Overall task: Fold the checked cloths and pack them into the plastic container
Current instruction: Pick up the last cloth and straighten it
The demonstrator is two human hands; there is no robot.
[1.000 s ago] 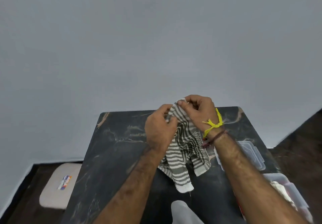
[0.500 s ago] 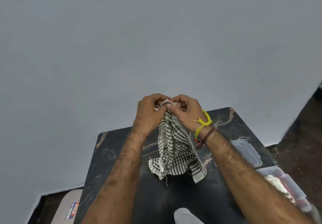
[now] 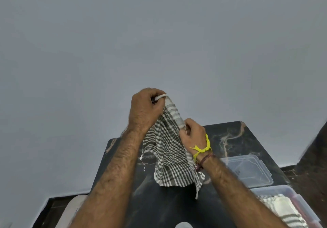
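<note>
Above the dark counter (image 3: 230,139), the left hand (image 3: 145,110) pinches the checked cloth (image 3: 169,153) at its top corner; the right hand (image 3: 192,135) grips its edge lower. It hangs unfolded, long axis near vertical. Right of it, the plastic container (image 3: 300,203) already holds a folded cloth; folding remains.

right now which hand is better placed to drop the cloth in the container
Right hand: the container sits at the table's right edge, on that side. The left hand pinches the cloth higher and farther away.
</note>
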